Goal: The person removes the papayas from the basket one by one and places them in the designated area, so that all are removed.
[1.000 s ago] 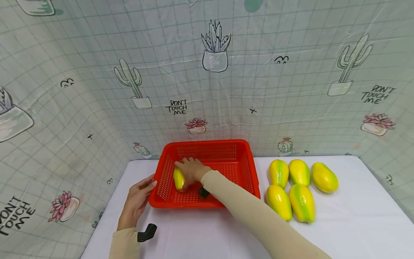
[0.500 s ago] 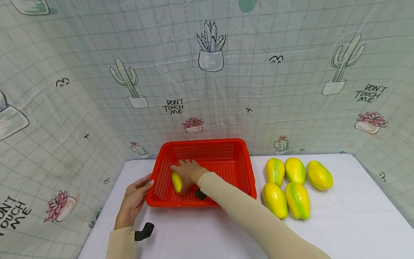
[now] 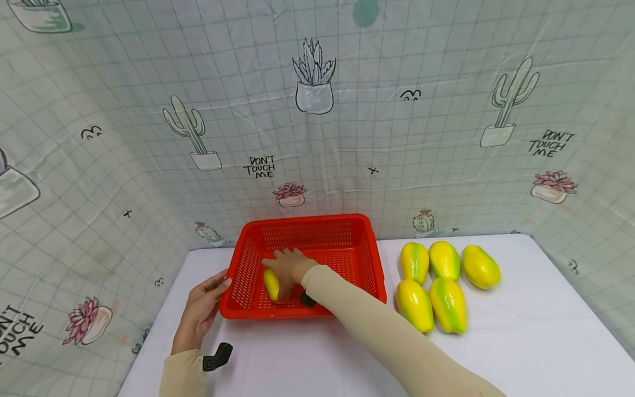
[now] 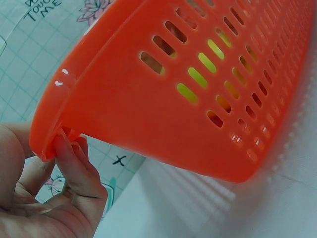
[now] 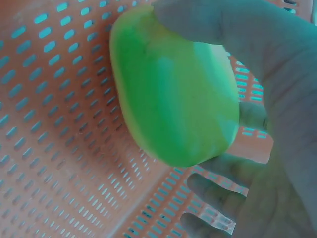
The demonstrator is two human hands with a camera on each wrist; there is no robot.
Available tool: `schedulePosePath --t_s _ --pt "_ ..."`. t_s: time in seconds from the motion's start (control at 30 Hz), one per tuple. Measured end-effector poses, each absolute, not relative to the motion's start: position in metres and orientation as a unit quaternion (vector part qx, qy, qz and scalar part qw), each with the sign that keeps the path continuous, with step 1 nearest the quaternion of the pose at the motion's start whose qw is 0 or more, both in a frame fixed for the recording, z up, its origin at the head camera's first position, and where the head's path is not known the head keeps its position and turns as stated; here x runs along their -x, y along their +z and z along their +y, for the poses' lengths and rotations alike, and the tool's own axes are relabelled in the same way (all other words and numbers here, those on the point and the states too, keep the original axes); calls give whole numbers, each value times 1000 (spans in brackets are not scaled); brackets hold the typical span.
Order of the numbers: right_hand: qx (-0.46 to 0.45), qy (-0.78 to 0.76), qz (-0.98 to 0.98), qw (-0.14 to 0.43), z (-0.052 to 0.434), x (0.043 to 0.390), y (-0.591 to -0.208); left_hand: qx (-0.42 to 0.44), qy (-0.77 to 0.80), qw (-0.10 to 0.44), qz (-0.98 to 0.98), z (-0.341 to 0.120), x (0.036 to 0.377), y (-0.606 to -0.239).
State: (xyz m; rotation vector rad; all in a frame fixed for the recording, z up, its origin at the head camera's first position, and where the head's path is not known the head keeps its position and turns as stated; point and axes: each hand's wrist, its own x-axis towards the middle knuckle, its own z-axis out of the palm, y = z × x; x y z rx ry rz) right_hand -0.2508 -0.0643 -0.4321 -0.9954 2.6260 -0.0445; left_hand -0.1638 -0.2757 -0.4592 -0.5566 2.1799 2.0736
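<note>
A red plastic basket (image 3: 302,315) with slotted walls stands on the white table. My left hand (image 3: 198,311) grips its left rim; in the left wrist view curled fingers (image 4: 74,166) hook the edge. Inside the basket, near its left wall, lies an oblong yellow-green fruit (image 3: 271,285), like a mango or small papaya. My right hand (image 3: 290,269) holds this fruit from its right side. In the right wrist view the thumb lies on one end of the fruit (image 5: 173,94), and fingers reach behind it; others are spread below. The head view hides part of the fruit behind the hand.
Several similar yellow-green fruits (image 3: 448,305) lie grouped on the table right of the basket. A patterned cloth (image 3: 317,143) hangs close behind the basket and along the sides. My right forearm (image 3: 367,325) crosses the basket's front rim.
The right hand has turned and shifted slightly toward the basket's front with the fruit. The left hand stays on the rim. The whole head view has drifted a little.
</note>
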Motion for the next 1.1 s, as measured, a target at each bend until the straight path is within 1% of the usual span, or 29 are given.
schedulePosePath --t_s 0.6,1.1 --pt "349 -13 919 183 -44 250 -428 181 679 42 710 -275 164 -459" --pt "374 -33 906 198 -15 260 -432 184 678 46 710 -276 164 -459"
